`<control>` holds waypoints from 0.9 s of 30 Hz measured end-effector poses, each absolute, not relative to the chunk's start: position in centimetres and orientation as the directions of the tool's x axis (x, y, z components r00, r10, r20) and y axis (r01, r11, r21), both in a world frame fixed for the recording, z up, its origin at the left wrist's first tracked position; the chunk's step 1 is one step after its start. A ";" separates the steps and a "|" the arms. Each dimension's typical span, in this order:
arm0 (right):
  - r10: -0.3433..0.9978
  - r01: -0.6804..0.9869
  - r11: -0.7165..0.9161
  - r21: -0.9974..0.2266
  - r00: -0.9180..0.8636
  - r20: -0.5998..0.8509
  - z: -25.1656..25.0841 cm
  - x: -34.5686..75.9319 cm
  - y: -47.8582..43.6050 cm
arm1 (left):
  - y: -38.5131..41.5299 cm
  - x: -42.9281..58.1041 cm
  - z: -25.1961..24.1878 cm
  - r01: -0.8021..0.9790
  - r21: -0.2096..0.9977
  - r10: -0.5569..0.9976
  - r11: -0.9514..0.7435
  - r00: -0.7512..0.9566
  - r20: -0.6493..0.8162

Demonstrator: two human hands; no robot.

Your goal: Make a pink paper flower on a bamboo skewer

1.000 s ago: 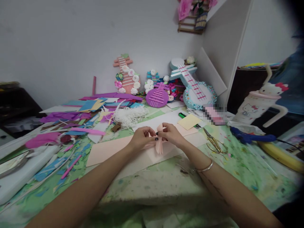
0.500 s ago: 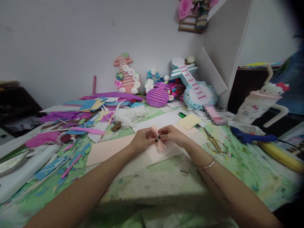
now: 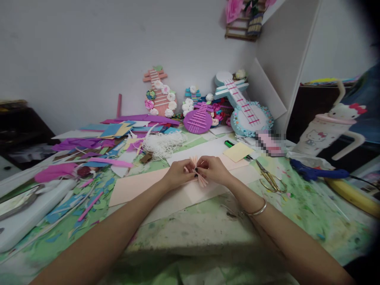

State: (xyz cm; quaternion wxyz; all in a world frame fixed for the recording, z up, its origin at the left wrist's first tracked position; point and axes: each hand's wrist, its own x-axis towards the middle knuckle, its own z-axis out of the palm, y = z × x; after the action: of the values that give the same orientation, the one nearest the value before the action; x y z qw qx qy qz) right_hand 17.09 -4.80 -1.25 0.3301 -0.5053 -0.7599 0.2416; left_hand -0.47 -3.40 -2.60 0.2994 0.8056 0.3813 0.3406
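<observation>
Both my hands meet at the middle of the table over a pale pink paper sheet (image 3: 133, 189). My left hand (image 3: 177, 173) and my right hand (image 3: 213, 169) pinch a small pleated pink paper piece (image 3: 201, 180) between their fingertips. Its folded ends fan out above and below the fingers. A thin bangle sits on my right wrist.
Gold scissors (image 3: 268, 179) lie right of my hands, a blue glue gun (image 3: 314, 172) and a cat-shaped cup (image 3: 329, 128) beyond them. Paper guitar crafts (image 3: 246, 111) lean on the back wall. White string (image 3: 163, 143) and coloured paper scraps (image 3: 89, 154) cover the left side. A yellow note (image 3: 239, 151) lies ahead.
My hands have drawn closer together on the pleated piece, which now sits more squeezed, with a fan showing above my fingers.
</observation>
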 end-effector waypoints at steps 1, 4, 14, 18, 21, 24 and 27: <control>0.920 0.626 0.390 -0.675 -0.282 0.270 -1.2 17.0 -4.9 | -3.3 -0.5 -2.7 0.408 0.739 0.815 -0.537 0.478 0.329; 0.898 0.669 0.439 -0.600 -0.309 0.313 -0.9 16.8 -5.2 | -3.1 -0.6 -3.1 0.395 0.730 0.806 -0.557 0.468 0.362; 0.947 0.351 0.259 -0.900 -0.276 0.165 -1.1 17.4 -4.5 | -3.6 -0.5 -2.0 0.283 0.830 0.808 -0.480 0.512 0.293; 0.921 0.275 0.290 -0.917 -0.342 0.189 -1.2 17.6 -4.4 | -3.5 -0.7 -2.1 0.295 0.830 0.817 -0.473 0.500 0.288; 0.906 0.320 0.358 -0.877 -0.347 0.243 -1.3 17.7 -4.3 | -3.3 -0.8 -2.3 0.307 0.823 0.812 -0.478 0.513 0.280; 0.898 0.355 0.406 -0.842 -0.328 0.294 -1.3 17.8 -4.2 | -3.3 -0.8 -2.4 0.344 0.786 0.800 -0.513 0.524 0.293; 0.904 0.344 0.391 -0.854 -0.319 0.285 -1.1 17.7 -4.3 | -3.4 -0.7 -2.5 0.399 0.727 0.791 -0.558 0.520 0.321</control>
State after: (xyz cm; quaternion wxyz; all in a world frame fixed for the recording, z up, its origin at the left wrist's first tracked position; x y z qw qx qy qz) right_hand 17.69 -4.29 -1.13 0.3985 -0.4260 -0.7324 0.3511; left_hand -0.74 -3.37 -2.47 0.2983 0.8192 0.3633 0.3284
